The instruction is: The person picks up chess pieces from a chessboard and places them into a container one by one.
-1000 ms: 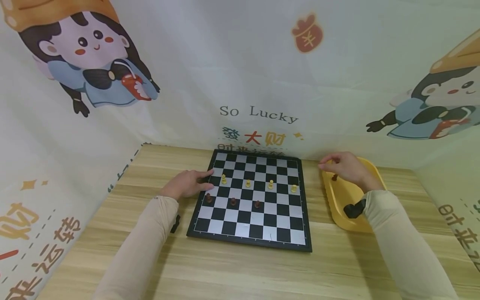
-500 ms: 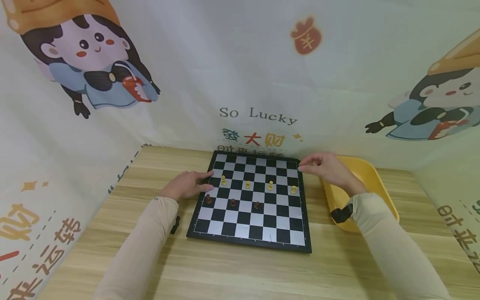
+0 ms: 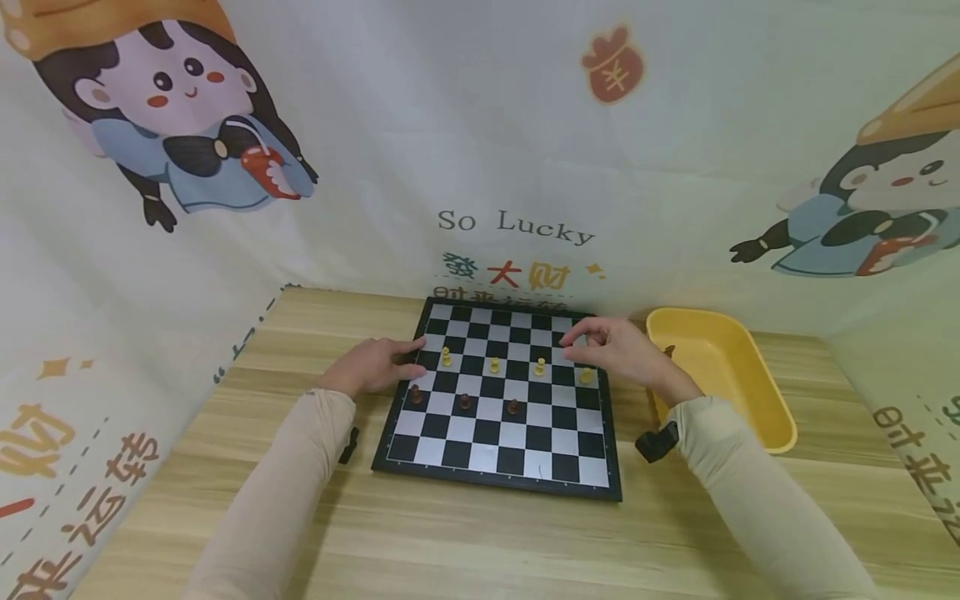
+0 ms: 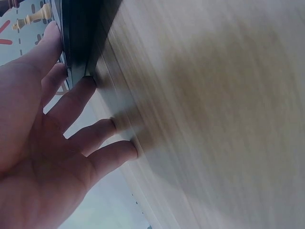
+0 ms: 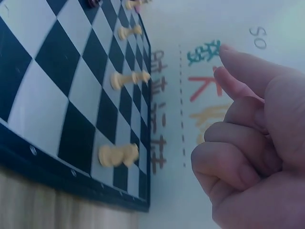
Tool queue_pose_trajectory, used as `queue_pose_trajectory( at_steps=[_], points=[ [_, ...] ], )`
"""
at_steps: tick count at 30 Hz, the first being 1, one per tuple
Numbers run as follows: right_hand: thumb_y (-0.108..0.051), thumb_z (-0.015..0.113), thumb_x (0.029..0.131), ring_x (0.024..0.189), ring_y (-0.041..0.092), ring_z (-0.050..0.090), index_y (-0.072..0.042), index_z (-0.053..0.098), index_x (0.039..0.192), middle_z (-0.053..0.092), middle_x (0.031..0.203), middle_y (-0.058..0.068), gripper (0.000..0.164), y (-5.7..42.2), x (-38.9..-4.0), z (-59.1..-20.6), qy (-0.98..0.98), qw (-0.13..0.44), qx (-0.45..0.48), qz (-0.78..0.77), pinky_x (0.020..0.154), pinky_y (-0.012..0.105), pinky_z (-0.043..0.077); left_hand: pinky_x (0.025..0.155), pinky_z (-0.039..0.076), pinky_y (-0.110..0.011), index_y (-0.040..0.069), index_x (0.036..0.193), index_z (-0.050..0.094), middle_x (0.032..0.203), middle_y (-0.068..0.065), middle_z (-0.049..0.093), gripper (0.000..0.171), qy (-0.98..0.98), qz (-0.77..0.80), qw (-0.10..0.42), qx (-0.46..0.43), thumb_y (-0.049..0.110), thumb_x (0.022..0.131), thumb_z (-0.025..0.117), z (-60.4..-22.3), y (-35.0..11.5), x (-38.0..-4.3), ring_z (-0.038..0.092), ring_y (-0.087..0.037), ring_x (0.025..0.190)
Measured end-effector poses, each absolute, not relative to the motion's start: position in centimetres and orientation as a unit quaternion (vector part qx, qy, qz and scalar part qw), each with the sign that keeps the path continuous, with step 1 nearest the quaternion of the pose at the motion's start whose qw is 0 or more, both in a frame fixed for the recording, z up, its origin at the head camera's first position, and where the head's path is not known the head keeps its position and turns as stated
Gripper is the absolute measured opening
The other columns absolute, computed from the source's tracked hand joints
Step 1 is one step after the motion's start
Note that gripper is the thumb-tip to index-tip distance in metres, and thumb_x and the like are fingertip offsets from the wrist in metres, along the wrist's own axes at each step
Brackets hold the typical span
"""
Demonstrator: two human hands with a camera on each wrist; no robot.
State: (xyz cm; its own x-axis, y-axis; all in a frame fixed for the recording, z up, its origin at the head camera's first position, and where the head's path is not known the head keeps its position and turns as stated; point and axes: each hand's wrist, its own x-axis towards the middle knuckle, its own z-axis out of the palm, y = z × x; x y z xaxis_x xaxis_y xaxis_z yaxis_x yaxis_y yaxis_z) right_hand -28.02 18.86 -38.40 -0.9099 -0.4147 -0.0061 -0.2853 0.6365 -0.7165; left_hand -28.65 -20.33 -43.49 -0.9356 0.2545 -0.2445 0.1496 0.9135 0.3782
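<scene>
A black-and-white chessboard (image 3: pixel 487 433) lies on the table. My left hand (image 3: pixel 372 365) rests at its left edge, thumb on the rim and fingers spread at the side (image 4: pixel 43 157). Over the board's right far part hovers my right hand (image 3: pixel 622 354), its thumb and forefinger extended with a gap between the tips, nothing between them; its other fingers (image 5: pixel 228 152) are curled. Nearby stand a pale knight (image 5: pixel 116 155), a tall pale chess piece (image 5: pixel 128 79) and a pale rook (image 5: pixel 129 32). Another pale piece (image 3: pixel 446 357) stands near my left thumb.
Three dark brown chess pieces (image 3: pixel 465 402) stand in a row nearer me. A yellow tray (image 3: pixel 772 400) sits right of the board, partly behind my right forearm, with a brown piece (image 3: pixel 669 351) at its left side. A printed cloth (image 3: pixel 675 208) hangs behind the table.
My right hand has moved left from above the yellow tray to over the board's right side. My left hand and the chess pieces on the board have stayed in place.
</scene>
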Motion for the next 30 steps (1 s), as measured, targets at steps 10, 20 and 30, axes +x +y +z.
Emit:
queue_pose_trajectory(
  at_steps=[10,20,30],
  points=[
    [-0.031,0.076,0.093,0.052,0.012,0.038,-0.012,0.074,0.114,0.042,0.06,-0.004,0.028,16.6,-27.1,-39.2,0.876,0.11,-0.219,-0.415,0.051,0.022,0.032,0.121,0.035,-0.061,0.03,0.159,0.036,0.159,-0.021,0.042,0.066,0.967,0.178,0.148,0.105,0.054,0.1,0.057,-43.4,-20.3,-28.6,0.038,-0.048,0.148],
    [-0.035,0.076,0.092,0.056,0.013,0.038,-0.013,0.074,0.115,0.042,0.062,-0.004,0.032,15.0,-26.8,-40.7,0.869,0.11,-0.229,-0.425,0.053,0.023,0.032,0.119,0.039,-0.059,0.032,0.158,0.036,0.16,-0.021,0.041,0.067,0.968,0.176,0.15,0.101,0.056,0.1,0.057,-43.5,-20.2,-28.5,0.041,-0.047,0.147],
    [-0.033,0.078,0.091,0.057,0.013,0.039,-0.017,0.075,0.112,0.043,0.061,-0.005,0.028,14.0,-25.8,-42.4,0.863,0.136,-0.217,-0.436,0.055,0.023,0.031,0.119,0.039,-0.059,0.032,0.159,0.036,0.161,-0.021,0.04,0.067,0.968,0.178,0.151,0.093,0.055,0.1,0.057,-43.5,-20.3,-28.5,0.039,-0.046,0.148]
  ],
)
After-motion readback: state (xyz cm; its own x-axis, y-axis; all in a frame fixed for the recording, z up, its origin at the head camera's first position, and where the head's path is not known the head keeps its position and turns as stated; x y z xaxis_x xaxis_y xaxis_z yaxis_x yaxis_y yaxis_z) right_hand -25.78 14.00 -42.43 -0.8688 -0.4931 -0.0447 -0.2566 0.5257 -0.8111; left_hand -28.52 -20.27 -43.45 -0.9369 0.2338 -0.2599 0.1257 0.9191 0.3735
